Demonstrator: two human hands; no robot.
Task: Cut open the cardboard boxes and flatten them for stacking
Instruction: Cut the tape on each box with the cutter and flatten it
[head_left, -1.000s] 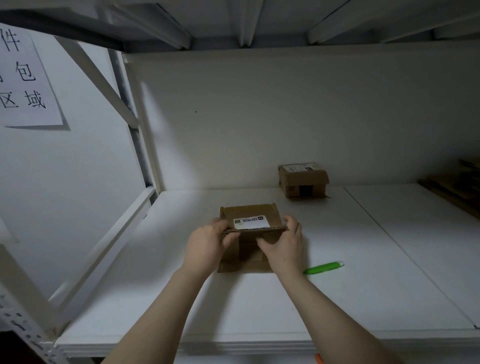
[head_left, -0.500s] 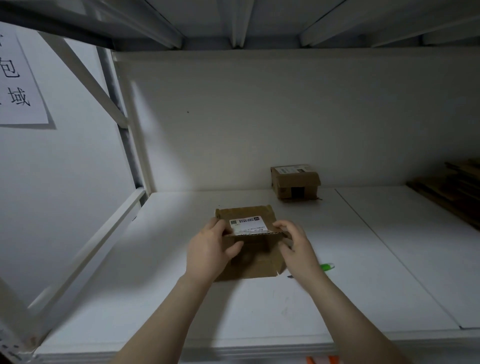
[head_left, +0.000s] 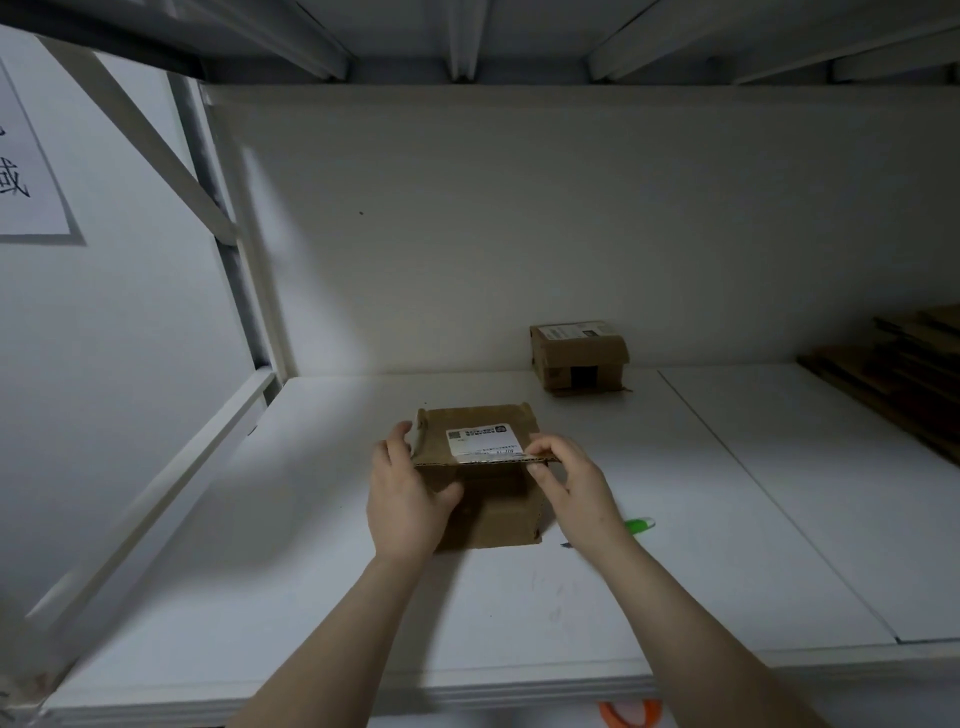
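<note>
Both hands on small cardboard box (head_left: 498, 514), mid-shelf, top flap up.

Box sits on white shelf (head_left: 291, 571), roughly centre, in front of the person. Left hand (head_left: 408, 493) grips the box's left side, thumb across the front face, fingers wrapped round the left edge. Right hand (head_left: 571, 480) pinches the front right edge of the top flap (head_left: 478, 423), fingers on top and thumb under; the flap carries a white label (head_left: 483, 441). Green cutter (head_left: 641, 525) lies on the shelf just right of the right wrist, partly hidden, not held. Second small box (head_left: 579, 356) stands against the back wall, well apart. Flat cardboard pieces (head_left: 893, 374) are stacked at far right. Paper sign (head_left: 26, 171) on left wall.
</note>
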